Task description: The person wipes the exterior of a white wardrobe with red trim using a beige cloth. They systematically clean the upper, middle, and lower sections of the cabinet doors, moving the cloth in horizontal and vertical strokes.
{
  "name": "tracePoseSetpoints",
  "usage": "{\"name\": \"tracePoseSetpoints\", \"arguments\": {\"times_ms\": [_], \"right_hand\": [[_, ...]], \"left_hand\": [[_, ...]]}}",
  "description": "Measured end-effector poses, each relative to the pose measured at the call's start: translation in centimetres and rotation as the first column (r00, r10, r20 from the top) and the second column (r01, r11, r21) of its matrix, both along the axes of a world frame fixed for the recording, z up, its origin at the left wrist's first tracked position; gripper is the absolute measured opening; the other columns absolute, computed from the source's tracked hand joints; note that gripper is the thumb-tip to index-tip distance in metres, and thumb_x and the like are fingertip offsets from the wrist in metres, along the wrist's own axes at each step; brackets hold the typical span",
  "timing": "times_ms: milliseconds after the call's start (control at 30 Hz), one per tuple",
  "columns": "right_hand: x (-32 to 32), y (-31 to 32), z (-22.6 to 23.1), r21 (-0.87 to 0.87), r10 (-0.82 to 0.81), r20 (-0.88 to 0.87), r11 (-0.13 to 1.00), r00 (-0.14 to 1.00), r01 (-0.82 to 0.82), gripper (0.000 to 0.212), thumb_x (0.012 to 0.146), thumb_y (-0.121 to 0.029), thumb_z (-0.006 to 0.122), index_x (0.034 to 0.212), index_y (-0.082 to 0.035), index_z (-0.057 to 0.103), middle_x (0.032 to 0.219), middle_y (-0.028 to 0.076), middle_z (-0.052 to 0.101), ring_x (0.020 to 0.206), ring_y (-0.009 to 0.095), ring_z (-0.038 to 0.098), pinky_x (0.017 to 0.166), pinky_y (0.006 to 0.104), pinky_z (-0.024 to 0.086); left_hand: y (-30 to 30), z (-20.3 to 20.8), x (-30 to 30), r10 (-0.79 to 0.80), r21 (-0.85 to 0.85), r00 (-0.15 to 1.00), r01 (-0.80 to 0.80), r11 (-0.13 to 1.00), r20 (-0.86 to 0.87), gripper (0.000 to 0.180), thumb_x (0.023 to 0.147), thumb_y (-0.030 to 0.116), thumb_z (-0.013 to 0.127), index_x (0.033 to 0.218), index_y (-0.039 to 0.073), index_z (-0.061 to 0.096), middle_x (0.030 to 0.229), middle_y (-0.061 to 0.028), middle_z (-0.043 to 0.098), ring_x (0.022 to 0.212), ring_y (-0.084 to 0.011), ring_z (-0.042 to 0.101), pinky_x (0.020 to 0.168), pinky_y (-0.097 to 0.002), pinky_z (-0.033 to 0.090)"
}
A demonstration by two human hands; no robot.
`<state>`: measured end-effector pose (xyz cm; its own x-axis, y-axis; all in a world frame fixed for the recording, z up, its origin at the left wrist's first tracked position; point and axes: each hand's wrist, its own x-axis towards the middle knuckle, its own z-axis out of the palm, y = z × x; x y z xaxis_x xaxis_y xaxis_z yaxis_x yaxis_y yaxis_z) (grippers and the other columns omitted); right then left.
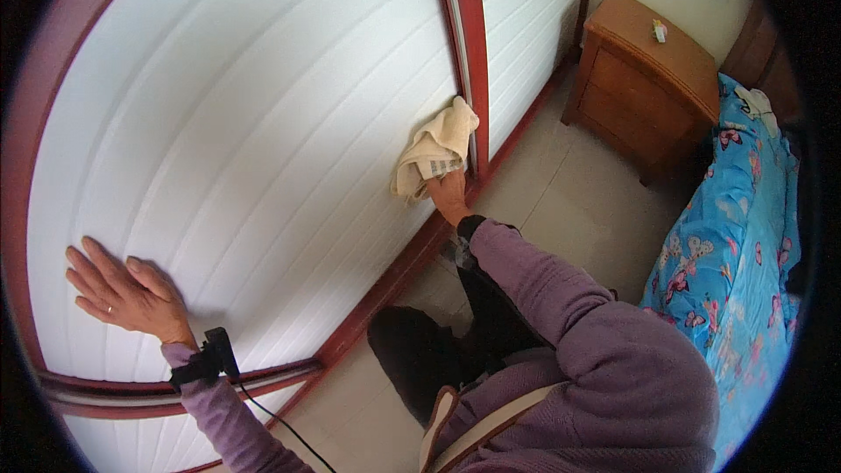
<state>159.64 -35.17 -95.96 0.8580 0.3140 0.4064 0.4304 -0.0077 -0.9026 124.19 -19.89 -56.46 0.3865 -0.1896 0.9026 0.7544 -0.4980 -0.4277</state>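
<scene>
My left hand (131, 293) lies flat against a white ribbed door panel (263, 123), its fingers spread and a ring on one of them. A black strap with a small device (210, 359) and a cable sits on that wrist. Low on the same panel, beside the dark red upright frame (469, 44), my right hand (449, 196) grips a cream cloth (438, 144) with a striped band. The bunched cloth presses against the panel and reaches the frame's edge. Part of my right hand's fingers is hidden by the cloth.
A brown wooden nightstand (644, 79) with drawers stands by the wall, a small item (659, 31) on top. Blue bedding (727, 236) with butterflies hangs at the right. Pale floor tiles (561, 201) lie between. My dark-trousered leg (407, 350) is bent close to the panel.
</scene>
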Motion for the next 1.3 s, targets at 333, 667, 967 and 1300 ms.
{"name": "tracePoseSetpoints", "arguments": {"times_ms": [333,667,967,1300], "right_hand": [[-1.7,0.8,-6.1,0.264,0.038,-0.339,0.963,0.940,0.056,0.045,0.097,-0.027,0.068,0.129,0.003,0.057,0.120,0.011,0.064,0.108,0.021,0.059,0.092,0.0355,0.048],[-1.0,-0.9,-12.4,0.288,0.235,-0.882,0.955,0.409,0.071,0.077,0.096,-0.069,0.044,0.151,-0.016,0.039,0.150,0.005,0.044,0.137,0.026,0.039,0.111,0.0436,0.034],[0.7,0.9,-15.2,0.447,0.350,-0.844,0.878,0.407,0.172,0.056,0.099,-0.057,0.049,0.134,-0.014,0.055,0.121,0.005,0.064,0.106,0.024,0.063,0.086,0.0436,0.055],[1.4,0.1,-7.1,0.500,0.376,-0.854,0.784,0.359,0.368,0.033,0.102,-0.028,0.052,0.123,-0.003,0.058,0.110,0.007,0.064,0.091,0.021,0.065,0.075,0.0388,0.054]], "left_hand": [[0.8,-0.2,0.0,0.006,0.020,1.000,-0.006,1.000,-0.017,0.052,0.105,0.034,0.036,0.150,0.012,0.046,0.158,-0.0112,0.040,0.147,-0.0304,0.032,0.120,-0.0510,0.013],[1.3,-0.4,0.0,-0.003,0.067,0.999,0.007,0.998,-0.053,0.051,0.105,0.035,0.037,0.147,0.009,0.050,0.155,-0.0118,0.044,0.145,-0.0309,0.036,0.118,-0.0498,0.019],[1.6,-0.4,0.1,-0.026,0.091,0.997,0.032,0.995,-0.069,0.051,0.105,0.034,0.038,0.146,0.007,0.050,0.153,-0.0133,0.045,0.143,-0.0317,0.038,0.116,-0.0495,0.022],[1.5,-0.5,-0.4,-0.030,0.013,0.999,0.031,0.999,-0.044,0.052,0.103,0.033,0.040,0.149,0.010,0.048,0.157,-0.0119,0.041,0.148,-0.0304,0.030,0.120,-0.0502,0.012]]}}
